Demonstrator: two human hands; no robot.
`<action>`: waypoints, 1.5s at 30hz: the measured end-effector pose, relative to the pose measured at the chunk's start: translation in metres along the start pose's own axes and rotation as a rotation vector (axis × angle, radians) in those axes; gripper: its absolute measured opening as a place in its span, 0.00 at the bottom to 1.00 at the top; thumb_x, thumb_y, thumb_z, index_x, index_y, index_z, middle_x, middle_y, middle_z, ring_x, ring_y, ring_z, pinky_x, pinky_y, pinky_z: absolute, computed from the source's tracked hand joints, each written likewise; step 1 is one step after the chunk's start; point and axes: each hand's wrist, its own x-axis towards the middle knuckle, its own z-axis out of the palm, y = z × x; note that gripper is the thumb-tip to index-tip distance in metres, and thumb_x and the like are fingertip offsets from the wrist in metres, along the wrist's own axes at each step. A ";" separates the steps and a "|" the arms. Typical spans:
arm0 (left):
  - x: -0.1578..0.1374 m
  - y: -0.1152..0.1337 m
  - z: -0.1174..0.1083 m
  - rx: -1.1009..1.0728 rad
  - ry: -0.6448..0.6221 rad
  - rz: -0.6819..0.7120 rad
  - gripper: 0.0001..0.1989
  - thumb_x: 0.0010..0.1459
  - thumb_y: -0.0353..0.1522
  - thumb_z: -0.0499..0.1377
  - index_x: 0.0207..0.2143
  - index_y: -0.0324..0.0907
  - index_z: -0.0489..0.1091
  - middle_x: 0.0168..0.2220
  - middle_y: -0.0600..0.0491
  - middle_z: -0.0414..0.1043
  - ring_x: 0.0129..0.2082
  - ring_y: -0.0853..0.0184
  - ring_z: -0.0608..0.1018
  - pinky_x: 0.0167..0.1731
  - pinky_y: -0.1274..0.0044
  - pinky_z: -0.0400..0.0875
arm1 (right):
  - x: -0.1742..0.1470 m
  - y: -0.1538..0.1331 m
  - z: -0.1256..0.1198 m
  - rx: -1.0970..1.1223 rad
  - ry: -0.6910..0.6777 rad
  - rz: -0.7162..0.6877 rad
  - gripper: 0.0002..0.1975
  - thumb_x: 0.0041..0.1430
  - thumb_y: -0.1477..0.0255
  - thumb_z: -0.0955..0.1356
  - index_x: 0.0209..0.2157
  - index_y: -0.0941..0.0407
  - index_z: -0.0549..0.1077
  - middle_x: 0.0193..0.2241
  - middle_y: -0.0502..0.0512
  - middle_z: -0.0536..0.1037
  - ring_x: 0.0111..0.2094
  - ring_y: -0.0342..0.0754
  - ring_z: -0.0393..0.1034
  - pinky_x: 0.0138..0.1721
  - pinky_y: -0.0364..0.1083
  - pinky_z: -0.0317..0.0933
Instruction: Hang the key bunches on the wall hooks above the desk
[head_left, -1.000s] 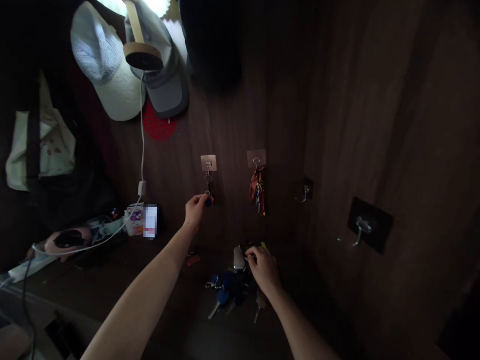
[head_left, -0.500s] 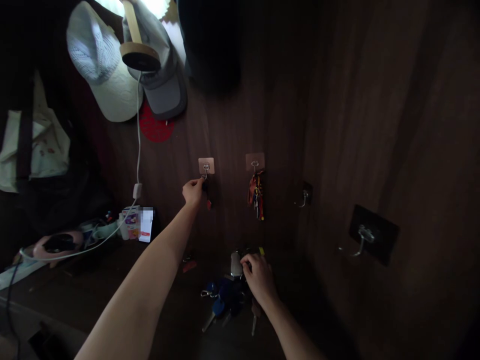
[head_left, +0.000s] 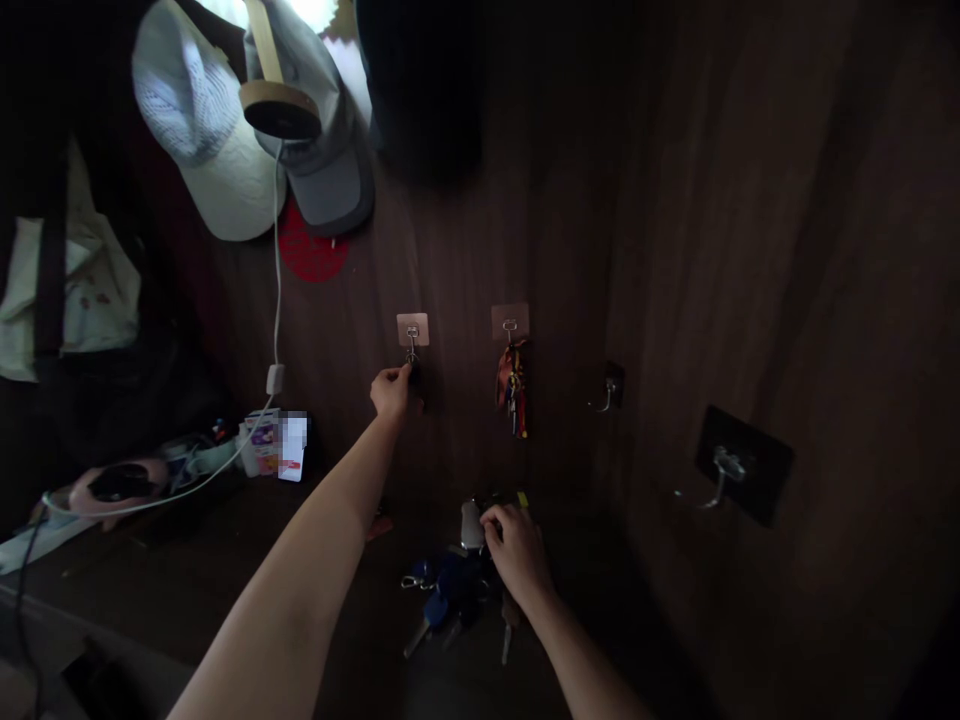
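My left hand (head_left: 391, 390) is closed in a pinch on a small dark bunch of keys (head_left: 415, 370), right under the left metal wall hook (head_left: 412, 333). The ring of the bunch is at the hook's lower end; I cannot tell whether the hook bears it. My right hand (head_left: 516, 548) is low over a pile of keys (head_left: 450, 582) on the dark shelf, fingers curled together beside a grey key fob (head_left: 472, 526). What lies under those fingers is hidden. Blue-headed keys and a metal clasp (head_left: 412, 581) show in the pile.
A second bunch of keys (head_left: 513, 385) with coloured tags hangs to the right. Two black-backed hooks (head_left: 742, 465) jut from the right side wall. Caps (head_left: 322, 170) hang above left, with a white cable (head_left: 277, 270). A lit phone (head_left: 292, 445) stands by small boxes.
My left hand has shifted slightly right and down under the hook, and the dark bunch has swung a little. My right hand stays at the pile.
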 end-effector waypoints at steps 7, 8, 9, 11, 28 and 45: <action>-0.012 -0.020 -0.008 -0.001 -0.006 0.009 0.12 0.51 0.37 0.58 0.36 0.40 0.72 0.36 0.48 0.76 0.37 0.65 0.76 0.38 0.77 0.67 | 0.000 0.001 0.001 0.000 0.015 -0.020 0.09 0.55 0.76 0.61 0.29 0.52 0.71 0.33 0.50 0.75 0.40 0.48 0.66 0.38 0.46 0.55; -0.015 -0.025 -0.011 0.001 -0.012 0.007 0.12 0.51 0.36 0.58 0.36 0.40 0.72 0.36 0.48 0.76 0.37 0.65 0.76 0.38 0.78 0.67 | 0.000 0.002 0.001 -0.008 0.017 -0.024 0.09 0.55 0.76 0.61 0.29 0.52 0.71 0.33 0.50 0.75 0.40 0.48 0.66 0.38 0.46 0.55; -0.018 -0.031 -0.014 0.004 -0.022 0.005 0.12 0.51 0.36 0.58 0.36 0.40 0.71 0.36 0.48 0.76 0.37 0.65 0.76 0.38 0.78 0.67 | -0.001 0.002 0.001 -0.016 0.018 -0.027 0.09 0.55 0.76 0.61 0.29 0.52 0.71 0.33 0.50 0.75 0.39 0.48 0.66 0.38 0.46 0.55; -0.026 -0.044 -0.021 0.015 -0.043 0.003 0.11 0.51 0.36 0.58 0.36 0.40 0.71 0.36 0.49 0.76 0.37 0.65 0.76 0.38 0.78 0.68 | -0.001 0.002 0.001 -0.026 0.019 -0.035 0.08 0.55 0.76 0.62 0.29 0.52 0.71 0.33 0.50 0.75 0.39 0.48 0.66 0.37 0.46 0.55; -0.093 -0.149 -0.074 0.017 -0.157 -0.119 0.10 0.54 0.33 0.55 0.39 0.41 0.68 0.36 0.50 0.74 0.36 0.66 0.77 0.28 0.77 0.74 | 0.001 0.007 0.007 -0.018 0.022 -0.069 0.09 0.56 0.75 0.62 0.29 0.52 0.72 0.32 0.51 0.75 0.38 0.48 0.65 0.38 0.45 0.55; -0.123 -0.161 -0.098 0.707 -0.369 0.201 0.16 0.56 0.42 0.53 0.43 0.47 0.71 0.46 0.48 0.70 0.48 0.56 0.68 0.44 0.67 0.63 | -0.001 0.009 0.010 -0.004 0.041 -0.066 0.09 0.55 0.74 0.61 0.29 0.52 0.73 0.32 0.51 0.75 0.38 0.48 0.65 0.39 0.46 0.57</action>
